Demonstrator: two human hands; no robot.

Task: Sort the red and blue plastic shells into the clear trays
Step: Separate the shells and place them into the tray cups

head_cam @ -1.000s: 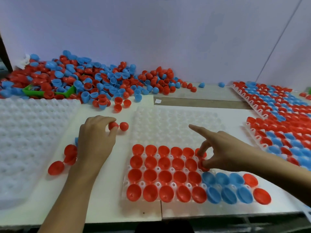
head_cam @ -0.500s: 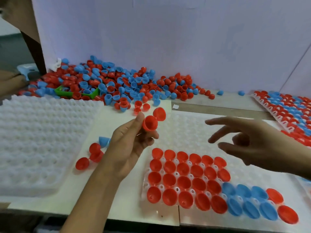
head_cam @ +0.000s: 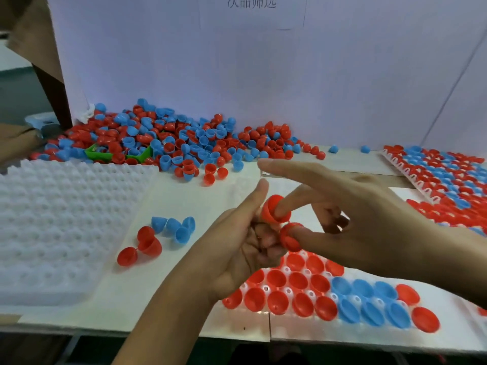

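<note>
Handover step, it seems: left hand (head_cam: 238, 248) curls round two red shells (head_cam: 275, 212) just above the clear tray (head_cam: 263, 316); right hand (head_cam: 369, 222), fingers straight, pokes into them; next, seating them beside the filled red cups.

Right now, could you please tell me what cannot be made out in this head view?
- Far rows of the part-filled tray: hidden behind both hands.
- How the left hand grips the two red shells: its fingers are blurred, and the right hand has fingers inside the shells.
- Filled tray at right: cut off by the frame edge.
- Green scoop: mostly buried in the pile.
</note>
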